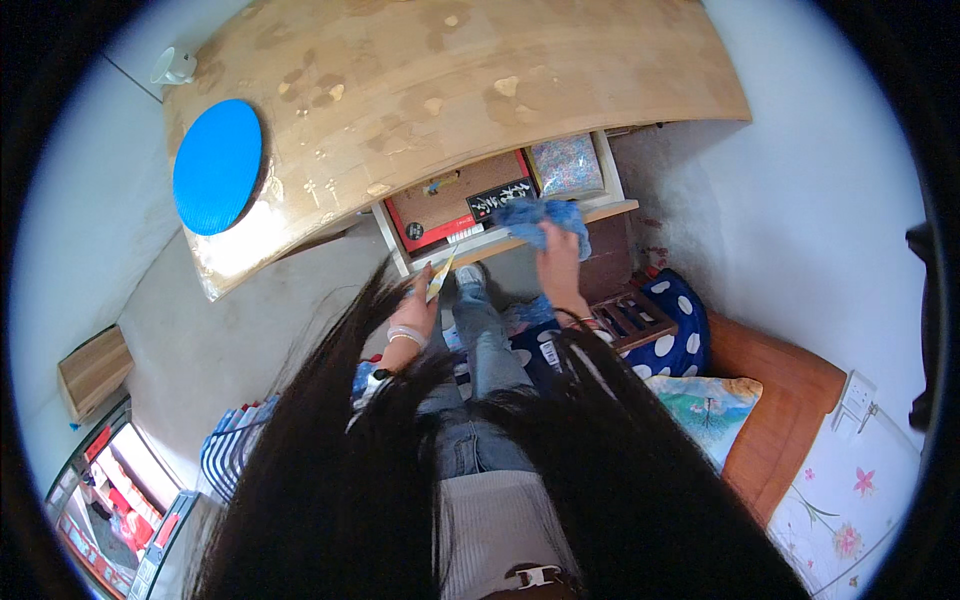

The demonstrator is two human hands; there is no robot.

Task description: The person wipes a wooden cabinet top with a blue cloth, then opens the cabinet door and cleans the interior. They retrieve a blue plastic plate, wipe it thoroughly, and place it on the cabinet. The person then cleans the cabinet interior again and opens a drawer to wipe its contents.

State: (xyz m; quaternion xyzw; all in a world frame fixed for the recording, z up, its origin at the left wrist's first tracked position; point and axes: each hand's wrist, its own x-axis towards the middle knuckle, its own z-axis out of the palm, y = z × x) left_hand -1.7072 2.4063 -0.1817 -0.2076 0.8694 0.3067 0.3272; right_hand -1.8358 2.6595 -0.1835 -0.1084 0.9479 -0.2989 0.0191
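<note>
My right hand (560,262) grips a crumpled blue cloth (551,221), slightly blurred, at the front edge of a pulled-out drawer (495,253). A thin yellowish item (442,277), perhaps a packet or card, is held in my left hand (415,309), just in front of the drawer's left corner. Inside the drawer lies a flat brown box with a red border (457,187). On that box rests a black rectangular piece (501,198) bearing white writing. A multicoloured speckled packet (568,163) fills the drawer's right part, and the cloth hides some of the front.
A table with a tan patterned cover (420,67) spreads above the drawer. It carries a round blue disc (217,166) and a white mug (174,66). To the right are a slotted brown tray (636,319), polka-dot fabric (686,330) and an orange-brown wooden seat (780,390). Long dark hair covers the foreground.
</note>
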